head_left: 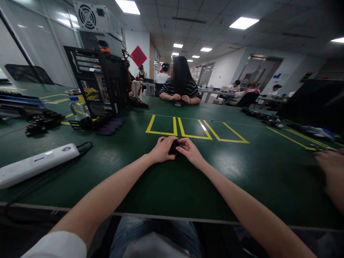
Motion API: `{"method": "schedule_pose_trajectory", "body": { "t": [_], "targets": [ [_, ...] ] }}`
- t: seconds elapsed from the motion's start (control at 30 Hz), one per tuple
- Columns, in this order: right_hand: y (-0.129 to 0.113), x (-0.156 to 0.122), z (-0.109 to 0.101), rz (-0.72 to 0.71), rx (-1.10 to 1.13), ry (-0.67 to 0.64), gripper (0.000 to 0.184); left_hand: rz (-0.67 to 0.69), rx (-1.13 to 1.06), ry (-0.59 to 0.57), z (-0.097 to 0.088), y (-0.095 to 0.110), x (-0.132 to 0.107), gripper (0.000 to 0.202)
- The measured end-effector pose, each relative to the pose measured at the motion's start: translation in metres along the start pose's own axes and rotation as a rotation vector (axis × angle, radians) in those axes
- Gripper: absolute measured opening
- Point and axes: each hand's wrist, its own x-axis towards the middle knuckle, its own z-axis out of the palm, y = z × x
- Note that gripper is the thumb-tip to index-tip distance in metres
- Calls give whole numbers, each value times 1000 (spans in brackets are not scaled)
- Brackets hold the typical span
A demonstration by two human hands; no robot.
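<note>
Both my hands rest together on the green table [166, 179], just in front of the yellow taped boxes [193, 129]. My left hand [162, 150] is curled around a small black object [173, 147]. My right hand [190, 150] pinches the same object from the other side, fingers closed on it. The object is mostly covered by my fingers and I cannot make out what it is.
A white power strip [34, 164] with a black cable lies at the left. An open black computer case [98, 84] stands at the back left, with black parts [40, 122] beside it. A person sits across the table [180, 84]. Another person's hand [331, 168] reaches in at the right.
</note>
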Motion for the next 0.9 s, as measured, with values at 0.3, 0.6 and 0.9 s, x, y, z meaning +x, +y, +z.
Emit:
{"method": "schedule_pose_trajectory", "body": {
  "t": [0.3, 0.6, 0.9],
  "targets": [
    [-2, -3, -1, -21, -1, -70, 33, 14, 7, 17, 2, -2, 0, 59],
    [2, -1, 1, -29, -44, 7, 24, 6, 12, 18, 3, -3, 0, 59],
    [-1, -3, -2, -24, 1, -84, 33, 1, 17, 17, 3, -2, 0, 59]
  ]
}}
